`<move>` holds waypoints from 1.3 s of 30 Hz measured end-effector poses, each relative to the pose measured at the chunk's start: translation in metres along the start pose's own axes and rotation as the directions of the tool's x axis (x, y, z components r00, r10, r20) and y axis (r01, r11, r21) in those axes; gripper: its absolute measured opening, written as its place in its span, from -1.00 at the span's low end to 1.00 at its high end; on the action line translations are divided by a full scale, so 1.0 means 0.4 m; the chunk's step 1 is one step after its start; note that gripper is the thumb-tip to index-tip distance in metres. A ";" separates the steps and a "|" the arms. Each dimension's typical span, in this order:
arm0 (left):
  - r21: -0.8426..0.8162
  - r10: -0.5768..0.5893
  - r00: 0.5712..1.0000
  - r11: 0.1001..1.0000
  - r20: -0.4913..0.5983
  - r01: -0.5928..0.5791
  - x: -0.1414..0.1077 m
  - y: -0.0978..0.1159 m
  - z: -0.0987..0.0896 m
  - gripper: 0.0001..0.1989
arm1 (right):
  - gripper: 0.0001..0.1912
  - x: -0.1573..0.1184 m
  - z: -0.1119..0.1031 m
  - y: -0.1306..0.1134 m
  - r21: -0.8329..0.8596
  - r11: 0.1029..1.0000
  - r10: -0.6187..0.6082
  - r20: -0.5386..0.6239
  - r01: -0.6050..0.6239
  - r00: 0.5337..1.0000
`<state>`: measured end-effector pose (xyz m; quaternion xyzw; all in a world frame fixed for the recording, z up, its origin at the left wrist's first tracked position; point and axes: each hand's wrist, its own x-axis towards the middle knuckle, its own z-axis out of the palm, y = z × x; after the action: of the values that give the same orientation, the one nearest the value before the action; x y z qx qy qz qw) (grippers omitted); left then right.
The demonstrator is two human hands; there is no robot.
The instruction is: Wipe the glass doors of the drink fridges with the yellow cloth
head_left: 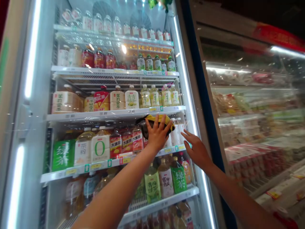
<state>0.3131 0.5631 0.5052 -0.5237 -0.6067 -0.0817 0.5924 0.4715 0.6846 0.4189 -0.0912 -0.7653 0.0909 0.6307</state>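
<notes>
My left hand (156,135) is spread over a yellow-and-black cloth (145,128), pressing it against the glass front of an upright drinks fridge. The cloth is bunched, and its middle is hidden under my fingers. To the right, my right hand (196,149) holds nothing. Its fingers are apart and point left, close to the fridge's right edge; I cannot tell whether they touch the glass. Behind the cloth, the red-labelled tea bottles (127,141) and white-labelled bottles (175,132) stand on a shelf (95,167), partly covered by my left hand.
Bottled drinks fill several shelves, including large bottles (117,98) above the cloth and a green-labelled bottle (178,175) below. A door handle (23,122) is at left. On the right, beyond a dark frame (199,73), stands another chilled case (252,117) of packaged food.
</notes>
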 end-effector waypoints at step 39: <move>-0.072 0.265 0.963 0.963 0.052 -0.261 0.208 0.215 0.114 -0.35 | -0.41 -0.029 -0.126 0.306 -0.060 0.995 0.082 0.064 -0.078 0.995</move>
<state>0.3679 0.6786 0.5145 -0.6207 -0.5467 -0.0056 0.5620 0.5263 0.8011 0.3862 -0.1366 -0.7837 0.0972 0.5981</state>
